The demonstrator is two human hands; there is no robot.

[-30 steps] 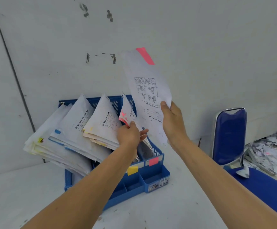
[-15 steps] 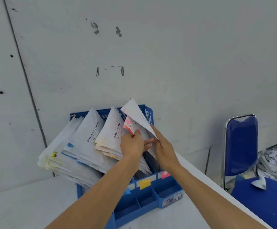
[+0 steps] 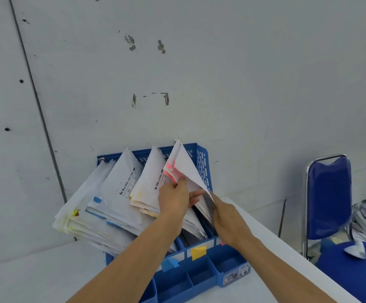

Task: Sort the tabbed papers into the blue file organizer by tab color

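Pink-tabbed papers (image 3: 170, 169) stand in the rightmost slot of the blue file organizer (image 3: 202, 159); the left hand (image 3: 173, 200) pinches them back, the right hand (image 3: 228, 221) grips a white sheet (image 3: 188, 169) beside them

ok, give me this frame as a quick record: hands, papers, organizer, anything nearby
left hand: pinches pink-tabbed stack at its edge
right hand: holds sheet, lower part down in rightmost slot
organizer: blue, on white table, against wall
other stacks: blue-tabbed stack, yellow-tabbed stack, both leaning left
front labels: blue label, yellow label, pink label partly hidden
nearby: blue chair, right of table
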